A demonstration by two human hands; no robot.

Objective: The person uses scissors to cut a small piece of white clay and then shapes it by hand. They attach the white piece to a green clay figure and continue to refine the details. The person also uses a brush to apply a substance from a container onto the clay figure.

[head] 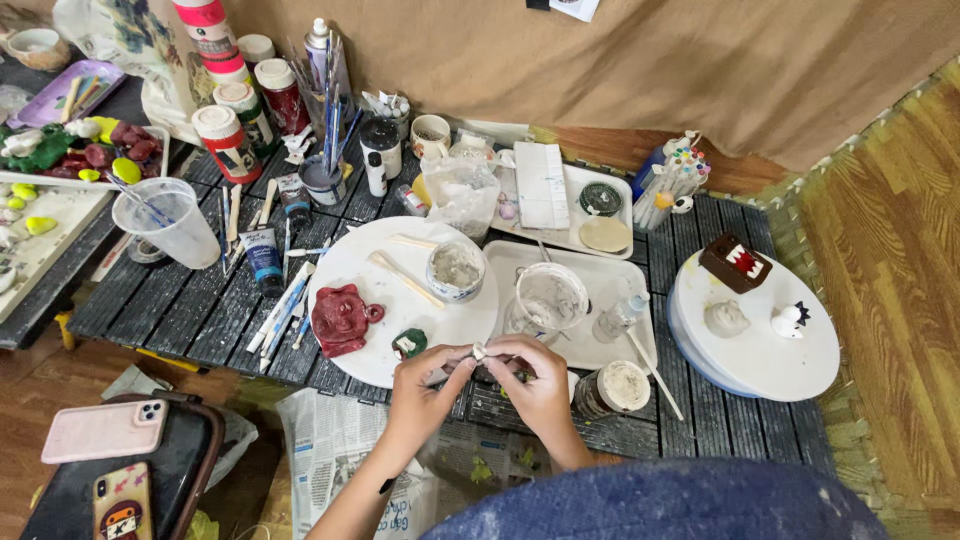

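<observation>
Dark slatted planks form a low worktable (190, 300) set against a tan paper backdrop, crowded with paint bottles, brushes and clay figures, as a person seated at its near edge works a small whitish clay piece (479, 351) between both hands. The left hand (425, 385) and the right hand (535, 385) meet at six o'clock of the table, fingertips of both pinched together on the piece, which sits just above the table's front edge and the rim of a round white plate (360, 265). The piece looks tiny, pale and soft-edged; its exact shape cannot be made out, and something darker shows beneath it between the fingers, too hidden to name. A judgement from this view: so small a bit, held only by fingertips over the edge, could slip and drop onto the newspaper (335, 450) below, or be squashed out of form if the pinch tightens. At ten o'clock of the hands a red clay face (340, 318) lies on the plate, and a small green clay piece (408, 343) sits just beside the left hand, near enough for a wrist to smear it. At two o'clock a clouded plastic cup (549, 298) stands on a white tray, and an open jar (612, 388) rests at three o'clock, close by the right hand; a careless elbow might tip either
</observation>
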